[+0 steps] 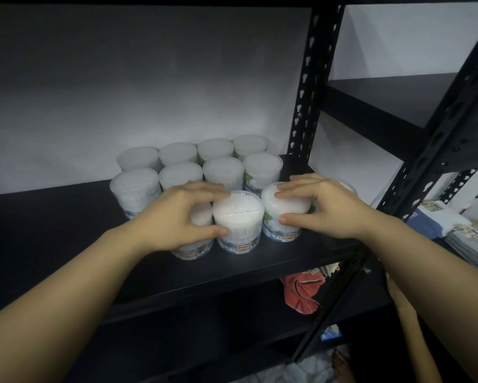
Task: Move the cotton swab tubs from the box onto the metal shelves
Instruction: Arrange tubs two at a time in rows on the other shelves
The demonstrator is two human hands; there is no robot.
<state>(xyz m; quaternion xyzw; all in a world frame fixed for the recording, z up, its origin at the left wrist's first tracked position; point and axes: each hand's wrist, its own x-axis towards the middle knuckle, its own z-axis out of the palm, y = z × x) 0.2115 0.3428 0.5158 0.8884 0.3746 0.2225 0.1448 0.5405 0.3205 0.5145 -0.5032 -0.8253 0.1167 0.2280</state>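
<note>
The left hand (174, 217) has its grip curled round a clear round plastic tub of white cotton swabs (194, 239), fingers over the top and thumb low on the front, so most of that tub is hidden. Touching it on the right stands a middle front tub (237, 219), its label reading "COTTON BUDS"; no hand is plainly closed on it, though the left fingertips reach its far rim. The right hand (326, 208) grips the next tub to the right (283, 214), fingers spread over the lid and thumb pressed on the near side.

All three stand upright near the front edge of a black metal shelf (259, 269). Behind them two rows of four matching tubs (221, 167) stand packed together toward the white wall (149, 92).

On the lower level lies a red cloth (301, 291). To the right, past the perforated black upright post (306, 92), folded white and blue cloths (439, 219) are stacked.
</note>
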